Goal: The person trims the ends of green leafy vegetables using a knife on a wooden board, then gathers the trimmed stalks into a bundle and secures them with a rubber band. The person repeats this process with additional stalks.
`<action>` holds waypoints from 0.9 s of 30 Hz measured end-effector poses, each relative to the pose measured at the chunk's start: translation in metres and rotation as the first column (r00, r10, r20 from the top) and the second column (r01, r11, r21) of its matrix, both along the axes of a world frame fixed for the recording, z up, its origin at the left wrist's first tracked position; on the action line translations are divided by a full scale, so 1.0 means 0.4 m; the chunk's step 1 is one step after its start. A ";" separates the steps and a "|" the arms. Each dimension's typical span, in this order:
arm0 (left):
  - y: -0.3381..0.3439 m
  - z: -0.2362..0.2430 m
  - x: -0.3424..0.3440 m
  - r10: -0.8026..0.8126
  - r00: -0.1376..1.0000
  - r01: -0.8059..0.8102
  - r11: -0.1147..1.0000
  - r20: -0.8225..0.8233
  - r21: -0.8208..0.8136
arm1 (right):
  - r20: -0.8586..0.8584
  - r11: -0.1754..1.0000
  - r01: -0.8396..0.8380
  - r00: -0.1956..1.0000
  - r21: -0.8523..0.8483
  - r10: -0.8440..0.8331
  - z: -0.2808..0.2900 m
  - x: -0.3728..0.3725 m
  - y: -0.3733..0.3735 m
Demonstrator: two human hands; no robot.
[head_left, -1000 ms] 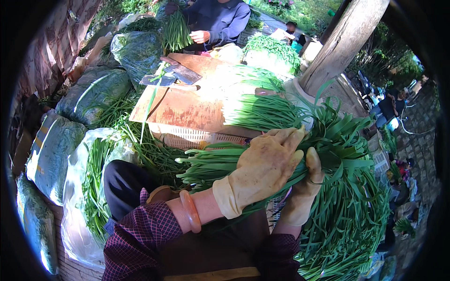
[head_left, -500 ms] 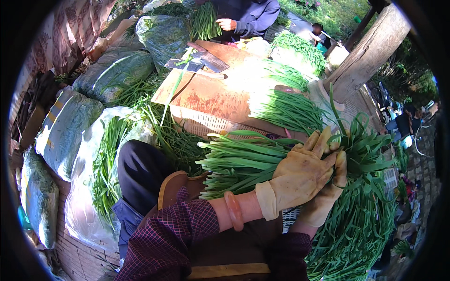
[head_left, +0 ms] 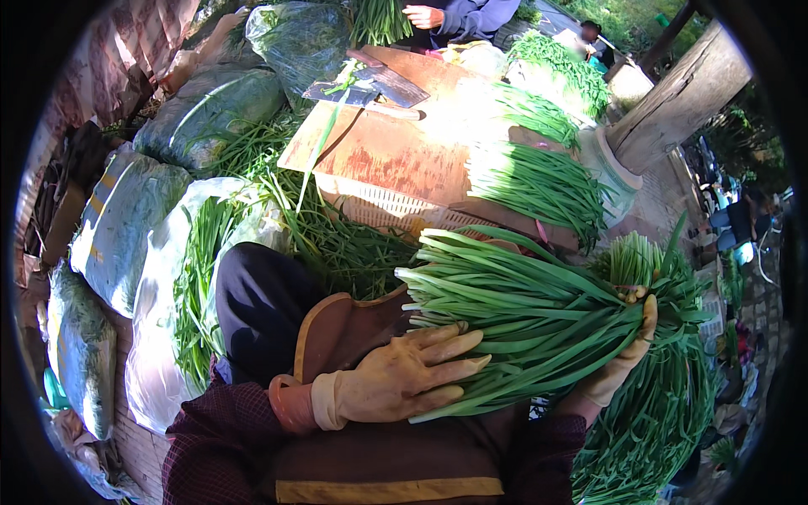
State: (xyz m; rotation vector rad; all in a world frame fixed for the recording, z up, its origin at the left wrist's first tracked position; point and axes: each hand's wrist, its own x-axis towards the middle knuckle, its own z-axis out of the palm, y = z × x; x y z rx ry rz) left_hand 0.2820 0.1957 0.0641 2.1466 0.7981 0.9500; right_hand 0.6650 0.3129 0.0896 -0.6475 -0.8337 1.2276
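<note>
A thick bundle of garlic chives lies across my lap, pale cut ends toward the left and leaf tips to the right. My right hand, in a tan rubber glove, is wrapped round it near the leafy end, fingertips showing on top. Flat against its near edge by the pale ends rests my left hand, gloved too, with fingers spread and stretched out. Part of the right hand is hidden beneath the leaves. A large heap of chives sits right below and behind that hand.
Ahead stands a wooden board on a crate, bearing broad-bladed knives and chive bundles. Plastic-wrapped bundles and an open plastic bag line the left. A co-worker's hand is at the far side. A wooden post rises at right.
My left hand has left the leafy end beside my right hand and moved left to the pale ends, its fingers spreading. The bundle has shifted slightly right; my right hand still holds it.
</note>
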 end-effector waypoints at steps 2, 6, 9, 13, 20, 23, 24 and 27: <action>0.033 -0.002 -0.039 0.084 0.976 -0.065 0.993 0.199 -0.103 | 0.067 0.990 0.131 0.989 -0.044 -0.128 -0.013 0.024 0.003; 0.094 0.009 -0.121 0.530 0.734 -0.177 0.753 0.424 -0.633 | 0.151 0.997 0.073 0.986 -0.018 -0.069 -0.024 0.068 0.011; 0.151 -0.008 -0.153 0.771 0.463 -0.284 0.596 0.437 -0.751 | 0.137 0.998 0.063 0.988 0.014 -0.064 -0.034 0.066 0.016; 0.171 -0.050 -0.146 0.768 0.557 -0.242 0.513 0.315 -0.824 | 0.125 0.997 0.074 0.989 0.009 -0.074 -0.037 0.042 0.019; 0.144 -0.057 -0.133 0.651 0.548 -0.036 0.646 0.526 -0.763 | -0.030 0.985 -0.070 0.997 -0.160 0.066 -0.021 0.031 0.012; 0.147 -0.053 -0.129 0.590 0.624 0.016 0.646 0.513 -0.763 | -0.067 0.984 0.025 0.997 -0.174 -0.037 -0.023 0.023 0.009; 0.148 -0.055 -0.127 0.585 0.668 -0.020 0.632 0.460 -0.775 | -0.062 0.984 0.062 0.995 -0.170 -0.073 -0.023 0.020 0.010; 0.137 -0.060 -0.129 0.497 0.636 -0.021 0.775 0.590 -0.631 | 0.034 0.999 0.014 0.999 -0.047 -0.012 -0.025 0.017 0.014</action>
